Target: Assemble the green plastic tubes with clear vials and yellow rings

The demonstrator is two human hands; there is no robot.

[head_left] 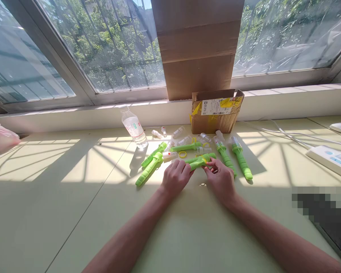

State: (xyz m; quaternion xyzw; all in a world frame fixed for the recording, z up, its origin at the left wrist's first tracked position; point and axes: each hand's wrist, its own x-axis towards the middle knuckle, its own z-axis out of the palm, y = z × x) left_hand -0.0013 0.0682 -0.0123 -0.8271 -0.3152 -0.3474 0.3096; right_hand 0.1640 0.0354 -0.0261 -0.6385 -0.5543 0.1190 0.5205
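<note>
My left hand [177,175] is closed round the lower body of a green plastic handle [198,163] with a threaded end. At that end, the thumb and fingers of my right hand [220,180] pinch near a yellow ring that sits on it. Another green handle lies just behind the held one. Two green handles [149,168] rest on the left, and one [184,147] lies crosswise farther back. On the right, two handles [242,159] carry clear caps. Among them are loose clear caps [184,140], a loose yellow ring [182,154] and small white pieces with red dots [169,154].
A clear water bottle [135,129] stands at the back left. An opened cardboard box [216,113] is against the window ledge. To the right are a white power strip [331,157] with cables and a dark pixelated object [324,212]. A pink plastic bag [1,140] lies far left.
</note>
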